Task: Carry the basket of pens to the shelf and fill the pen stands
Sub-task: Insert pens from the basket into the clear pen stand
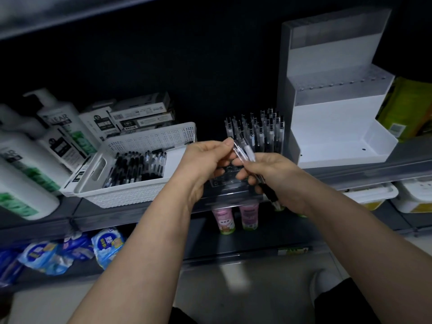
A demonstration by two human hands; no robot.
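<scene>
At the shelf [140,213], my right hand [268,174] grips a small bunch of pens [245,152], fingers [243,175] curled round them, while my left hand [205,160] pinches the top of 1. Both hover over the clear stand [224,181], its back rows already filled. The basket [131,195], with more pens inside, sits on the shelf just to the left.

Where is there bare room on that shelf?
Bare: the white stand's lower tray, right of the pen stand. Crowded: bottles left of the basket, boxes behind it; left hand and right hand hold pens at the pen stand.
</scene>
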